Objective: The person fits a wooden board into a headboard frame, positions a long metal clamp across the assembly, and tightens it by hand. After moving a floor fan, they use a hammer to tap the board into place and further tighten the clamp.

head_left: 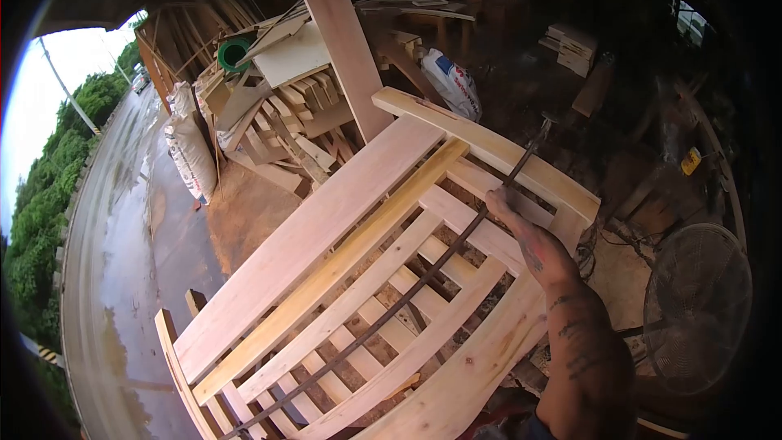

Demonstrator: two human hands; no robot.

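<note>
Left hand out of view. Bar's (407, 297) near end cut off at the bottom edge; far end dim against the dark shed. Right hand (503, 202) closed around the bar, which lies slantwise across the slatted wooden frame (326, 244). Open-sided workshop, sawdust floor, wet road (114, 228) to the left. Behind the frame: leaning plank (346, 49), piled offcuts (277, 106), white sacks (189, 147). Fan (696, 310) at right.

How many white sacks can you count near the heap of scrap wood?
2. One sack leans at the left of the scrap wood heap, beside the wet road. The other sack lies right of the heap, behind the upright board. More may be hidden.
</note>
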